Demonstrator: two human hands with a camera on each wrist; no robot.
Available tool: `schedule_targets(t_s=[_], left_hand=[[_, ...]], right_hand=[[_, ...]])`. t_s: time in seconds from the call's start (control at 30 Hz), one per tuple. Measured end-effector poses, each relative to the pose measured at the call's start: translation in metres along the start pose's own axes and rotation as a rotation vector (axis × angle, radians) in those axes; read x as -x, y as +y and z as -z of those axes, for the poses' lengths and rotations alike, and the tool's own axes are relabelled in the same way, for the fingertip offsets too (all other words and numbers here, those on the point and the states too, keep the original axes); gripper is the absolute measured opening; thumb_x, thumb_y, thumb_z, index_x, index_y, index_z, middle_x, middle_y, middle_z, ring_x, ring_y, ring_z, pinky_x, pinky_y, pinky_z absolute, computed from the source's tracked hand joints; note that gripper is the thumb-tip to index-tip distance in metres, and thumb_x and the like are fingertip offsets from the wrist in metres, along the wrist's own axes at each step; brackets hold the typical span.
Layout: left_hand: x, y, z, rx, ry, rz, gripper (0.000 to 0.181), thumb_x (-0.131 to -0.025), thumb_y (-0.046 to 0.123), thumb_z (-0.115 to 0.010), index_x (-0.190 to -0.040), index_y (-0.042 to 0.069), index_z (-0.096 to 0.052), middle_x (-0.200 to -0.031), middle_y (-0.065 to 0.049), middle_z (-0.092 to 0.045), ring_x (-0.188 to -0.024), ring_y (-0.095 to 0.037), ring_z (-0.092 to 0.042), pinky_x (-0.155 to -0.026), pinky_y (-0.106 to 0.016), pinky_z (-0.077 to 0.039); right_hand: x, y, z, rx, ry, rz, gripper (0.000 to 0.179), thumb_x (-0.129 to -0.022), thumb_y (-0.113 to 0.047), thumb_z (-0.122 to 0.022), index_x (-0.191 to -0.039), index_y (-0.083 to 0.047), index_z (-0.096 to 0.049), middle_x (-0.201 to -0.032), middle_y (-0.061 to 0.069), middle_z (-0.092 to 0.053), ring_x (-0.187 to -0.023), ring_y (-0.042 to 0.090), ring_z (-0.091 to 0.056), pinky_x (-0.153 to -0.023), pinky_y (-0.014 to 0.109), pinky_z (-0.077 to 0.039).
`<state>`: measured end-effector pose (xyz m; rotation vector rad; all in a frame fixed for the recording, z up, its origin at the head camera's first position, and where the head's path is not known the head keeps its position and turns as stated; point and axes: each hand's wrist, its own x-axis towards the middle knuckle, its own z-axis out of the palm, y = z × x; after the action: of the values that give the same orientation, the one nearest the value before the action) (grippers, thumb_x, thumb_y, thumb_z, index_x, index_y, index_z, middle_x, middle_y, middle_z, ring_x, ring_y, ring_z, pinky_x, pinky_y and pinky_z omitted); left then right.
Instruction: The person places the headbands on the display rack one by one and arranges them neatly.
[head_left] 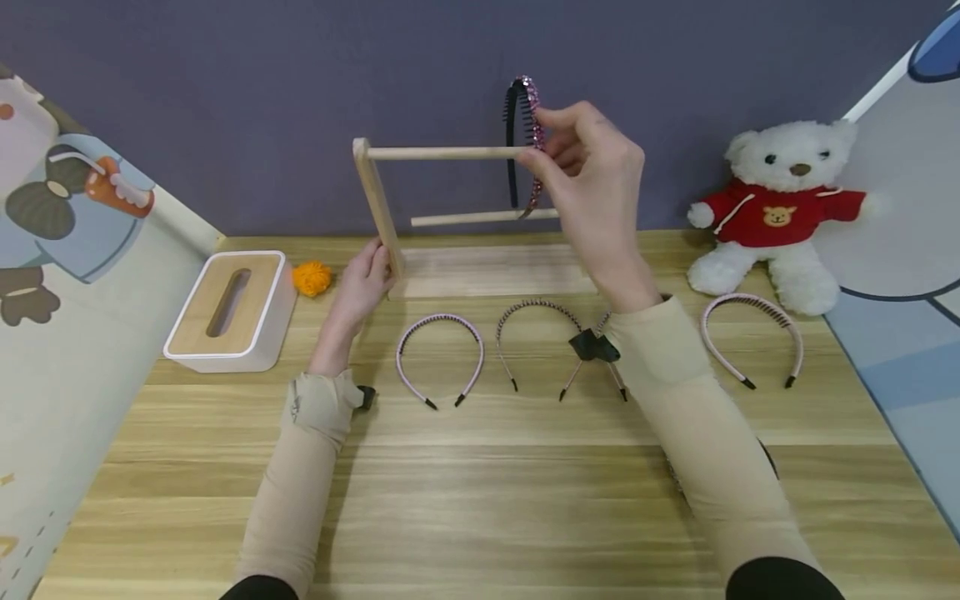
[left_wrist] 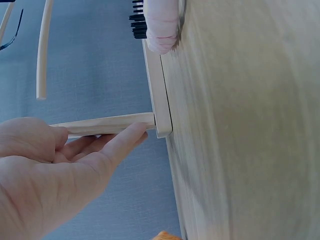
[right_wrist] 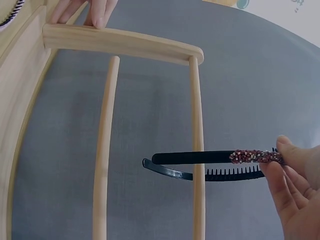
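Note:
My right hand (head_left: 596, 171) pinches a black toothed headband (head_left: 534, 112) with pink-red glitter between thumb and fingers. The headband straddles the top rod of a wooden rack (head_left: 377, 200), its two ends hanging on either side of that rod in the right wrist view. Low on the rack's left upright, my left hand (head_left: 363, 279) grips the wood, thumb on one side and fingers on the other. A lower rod (right_wrist: 103, 150) runs alongside the top one, and its left end stands free of the upright. The rack's right end is hidden behind my right hand.
On the table in front of the rack lie a lilac headband (head_left: 440, 317), a beaded headband (head_left: 536, 302) and one with a black bow (head_left: 595, 346). A pink headband (head_left: 752, 298) lies near a teddy bear (head_left: 787, 200). Left are a tissue box (head_left: 255, 354) and an orange pom-pom (head_left: 312, 278).

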<state>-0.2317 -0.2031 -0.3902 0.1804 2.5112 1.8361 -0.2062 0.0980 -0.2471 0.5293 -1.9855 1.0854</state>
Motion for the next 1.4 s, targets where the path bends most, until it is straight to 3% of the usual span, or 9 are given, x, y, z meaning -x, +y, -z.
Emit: schedule_targets(t_s=[0.63,0.97,1.4], left_hand=[[0.000,-0.001,0.001,0.003,-0.007,0.016,0.050,-0.119,0.017,-0.032,-0.165,-0.004,-0.033,-0.153,-0.035,-0.049,-0.144,-0.043,-0.049,-0.119,-0.047,-0.045],[-0.001,0.000,0.001,0.006,-0.018,0.009,0.051,-0.120,0.021,-0.032,-0.166,-0.002,-0.033,-0.153,-0.034,-0.049,-0.144,-0.042,-0.049,-0.118,-0.046,-0.045],[0.000,-0.001,0.002,0.006,-0.019,0.019,0.052,-0.120,0.022,-0.031,-0.166,-0.002,-0.033,-0.154,-0.034,-0.048,-0.146,-0.041,-0.046,-0.118,-0.048,-0.045]], right_hand=[[-0.005,-0.015,-0.033,-0.068,-0.085,-0.026,0.031,-0.094,-0.014,-0.084,-0.116,0.005,-0.073,-0.094,0.014,-0.074,-0.080,0.017,-0.067,-0.074,0.020,-0.061],[-0.007,-0.018,-0.051,-0.054,-0.096,0.034,0.033,-0.093,-0.014,-0.085,-0.116,0.006,-0.073,-0.093,0.014,-0.074,-0.080,0.020,-0.069,-0.074,0.020,-0.060],[-0.008,-0.023,-0.069,-0.071,-0.119,0.021,0.035,-0.092,-0.018,-0.085,-0.116,0.004,-0.074,-0.093,0.013,-0.074,-0.080,0.019,-0.071,-0.074,0.022,-0.061]])
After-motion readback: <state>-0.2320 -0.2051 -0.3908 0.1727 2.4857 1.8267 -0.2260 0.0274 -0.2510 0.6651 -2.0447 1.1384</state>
